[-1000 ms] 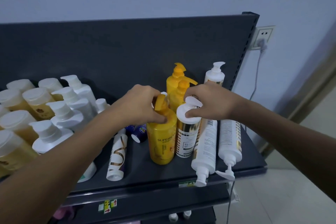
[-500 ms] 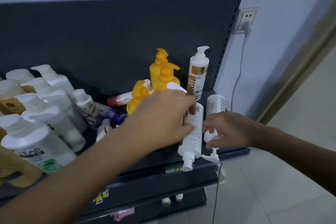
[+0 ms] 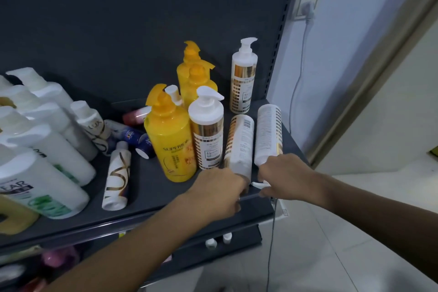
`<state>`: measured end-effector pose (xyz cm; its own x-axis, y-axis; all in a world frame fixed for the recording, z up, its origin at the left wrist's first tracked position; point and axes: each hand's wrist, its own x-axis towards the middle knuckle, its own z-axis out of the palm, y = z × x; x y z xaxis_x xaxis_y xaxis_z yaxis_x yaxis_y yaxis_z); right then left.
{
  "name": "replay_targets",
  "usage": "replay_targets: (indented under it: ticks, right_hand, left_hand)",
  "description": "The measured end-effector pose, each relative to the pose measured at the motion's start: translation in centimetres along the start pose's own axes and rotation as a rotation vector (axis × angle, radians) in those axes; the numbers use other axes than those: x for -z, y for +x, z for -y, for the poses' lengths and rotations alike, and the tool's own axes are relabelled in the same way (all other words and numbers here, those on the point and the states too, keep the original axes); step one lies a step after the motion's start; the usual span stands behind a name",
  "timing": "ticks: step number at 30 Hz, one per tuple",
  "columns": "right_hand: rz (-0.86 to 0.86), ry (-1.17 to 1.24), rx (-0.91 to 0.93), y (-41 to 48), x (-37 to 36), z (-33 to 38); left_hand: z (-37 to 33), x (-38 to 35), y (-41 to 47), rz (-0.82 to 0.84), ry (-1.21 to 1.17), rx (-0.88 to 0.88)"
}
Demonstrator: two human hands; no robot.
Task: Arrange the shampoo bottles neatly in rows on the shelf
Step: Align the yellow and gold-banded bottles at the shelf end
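Note:
Two white-and-gold pump bottles lie flat at the shelf's [image 3: 147, 187] front right, heads toward me. My left hand [image 3: 219, 191] grips the pump end of the left lying bottle [image 3: 239, 142]. My right hand [image 3: 285, 176] closes on the pump end of the right lying bottle [image 3: 269, 135]. Just behind stand a yellow bottle [image 3: 170, 142] and a white-and-gold pump bottle [image 3: 208, 133]. Two more yellow bottles [image 3: 194, 78] and another white-and-gold bottle [image 3: 244, 80] stand near the dark back panel.
Large white bottles [image 3: 47, 130] crowd the left side. A white Lux bottle [image 3: 117, 175] and small blue and pink bottles [image 3: 135, 136] lie loose mid-shelf. A wall socket [image 3: 307, 1] with a hanging cable is right of the shelf. A lower shelf [image 3: 213, 242] holds more items.
Both hands left the upright yellow and white-and-gold bottles and dropped to the two lying bottles at the front. The left hand moved right and down; the view shifted.

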<state>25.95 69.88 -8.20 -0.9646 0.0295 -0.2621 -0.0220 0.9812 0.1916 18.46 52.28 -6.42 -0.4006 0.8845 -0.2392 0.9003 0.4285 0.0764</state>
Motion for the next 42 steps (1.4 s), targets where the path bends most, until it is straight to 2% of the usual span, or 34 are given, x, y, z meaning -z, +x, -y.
replay_targets:
  ticks: [6, 10, 13, 17, 20, 24, 31, 36, 42]
  right_hand:
    - [0.024, 0.148, -0.058, -0.5, 1.4, -0.4]
    - [-0.079, 0.172, -0.071, -1.8, 4.5, -1.8]
    - [-0.185, 0.172, -0.085, -2.7, 7.8, -3.3]
    - [-0.319, 0.132, -0.125, -1.8, 11.3, -5.9]
    - [-0.34, 0.196, -0.2, 0.0, 13.4, -8.2]
    - [-0.377, 0.342, -0.193, 3.0, 15.4, -10.5]
    - [-0.369, 0.49, -0.189, 6.7, 15.9, -12.4]
    - [-0.329, 0.458, -0.182, 8.6, 16.8, -13.3]
    - [-0.281, 0.435, -0.193, 10.1, 16.8, -14.1]
  left_hand:
    - [0.0, 0.3, 0.5, 0.02, -0.018, -0.005]
    - [0.1, 2.4, -0.2, 0.022, -0.091, 0.015]
    - [-0.3, 6.0, -0.6, -0.113, -0.107, -0.011]
    - [-0.1, 10.6, 0.9, -0.366, 0.097, -0.059]
    - [0.7, 12.7, 3.1, -0.398, 0.174, -0.065]
    - [0.7, 14.2, 5.2, -0.353, 0.182, -0.099]
    - [0.1, 14.7, 6.9, -0.407, 0.126, -0.064]
    - [-0.4, 14.8, 8.9, -0.436, 0.012, -0.072]
    - [-1.6, 14.3, 10.3, -0.45, 0.057, -0.077]
